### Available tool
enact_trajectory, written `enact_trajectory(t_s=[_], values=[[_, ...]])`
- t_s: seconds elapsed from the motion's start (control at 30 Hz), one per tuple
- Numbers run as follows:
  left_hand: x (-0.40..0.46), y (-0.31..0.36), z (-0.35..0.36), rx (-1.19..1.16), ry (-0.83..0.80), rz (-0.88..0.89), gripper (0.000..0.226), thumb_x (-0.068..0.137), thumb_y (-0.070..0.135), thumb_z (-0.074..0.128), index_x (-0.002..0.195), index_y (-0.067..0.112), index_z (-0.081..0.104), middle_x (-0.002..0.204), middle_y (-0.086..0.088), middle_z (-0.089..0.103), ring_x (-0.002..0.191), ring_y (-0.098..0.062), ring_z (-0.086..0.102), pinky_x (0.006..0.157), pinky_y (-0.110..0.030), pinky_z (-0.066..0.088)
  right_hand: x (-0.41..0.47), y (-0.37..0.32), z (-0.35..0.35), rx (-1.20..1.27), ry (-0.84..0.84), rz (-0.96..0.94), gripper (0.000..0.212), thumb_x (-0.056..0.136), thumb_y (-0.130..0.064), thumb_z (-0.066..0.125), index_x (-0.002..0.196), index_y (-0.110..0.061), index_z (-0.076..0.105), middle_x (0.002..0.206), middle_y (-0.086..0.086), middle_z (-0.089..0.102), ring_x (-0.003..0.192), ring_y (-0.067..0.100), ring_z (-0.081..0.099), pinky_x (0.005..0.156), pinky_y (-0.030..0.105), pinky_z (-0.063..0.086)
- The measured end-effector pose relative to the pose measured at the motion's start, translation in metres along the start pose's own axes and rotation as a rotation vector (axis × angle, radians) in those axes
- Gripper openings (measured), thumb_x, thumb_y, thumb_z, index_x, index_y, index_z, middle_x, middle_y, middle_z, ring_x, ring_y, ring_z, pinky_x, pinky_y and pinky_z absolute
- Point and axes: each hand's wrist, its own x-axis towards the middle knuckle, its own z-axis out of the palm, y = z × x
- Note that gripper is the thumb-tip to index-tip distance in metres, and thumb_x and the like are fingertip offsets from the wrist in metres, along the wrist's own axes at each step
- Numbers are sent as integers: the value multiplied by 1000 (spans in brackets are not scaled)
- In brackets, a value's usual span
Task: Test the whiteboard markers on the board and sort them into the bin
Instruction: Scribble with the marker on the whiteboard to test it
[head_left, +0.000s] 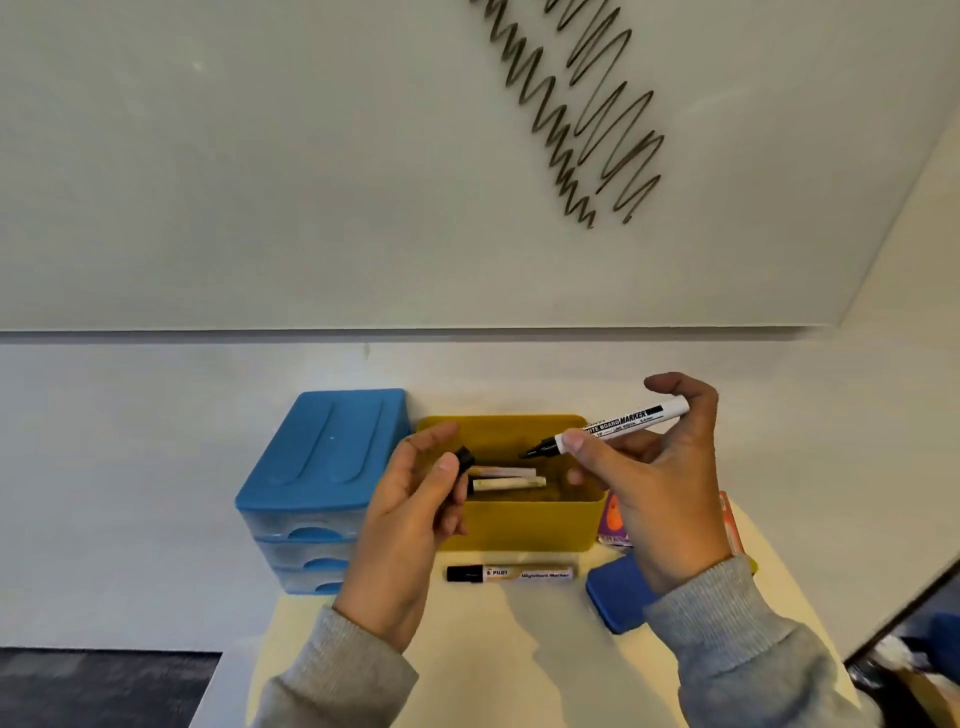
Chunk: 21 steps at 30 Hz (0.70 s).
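The white marker (621, 422) held above the yellow bin (519, 525) read "WHITE BOARD MARKER" in black capitals; the smaller line beneath was too fine to read. The marker lying just in front of the bin (511, 573) bore "PILOT" and, fainter, "Whiteboard Marker".

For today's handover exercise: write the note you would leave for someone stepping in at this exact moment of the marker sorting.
Right hand holds the uncapped marker, tip towards the left hand.
Left hand pinches its black cap.
Both hover over the yellow bin, which holds two markers.
Done: two scribbles on the whiteboard.
Left: cap this marker and bin it, then test the capped Pilot marker lying on the table in front of the bin.
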Motion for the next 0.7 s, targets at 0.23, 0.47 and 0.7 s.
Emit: enact_trajectory(t_s=[0.23,0.47,0.7], values=[[-4,-5,-2,-106,-2,-13,27,89,30,58,108,11,62,79,-9,64,63,-15,53,70,-34,50,-1,6,-8,148,41,32,29,91,-11,69,107,-25,50,81,14,75,64,29,67,66,39,54],[-12,-5,7,-37,-93,3,28,93,32,54,105,7,62,73,-8,62,60,-15,48,62,-29,47,-9,13,-11,137,-6,41,29,78,-18,74,100,-24,57,76,13,73,71,29,72,70,38,56],[-12,-5,10,101,-154,64,31,95,34,52,104,5,60,71,-6,62,57,-11,49,59,-23,48,-17,16,-9,101,-70,30,35,72,-16,77,100,-12,57,76,11,74,75,28,74,67,30,57]])
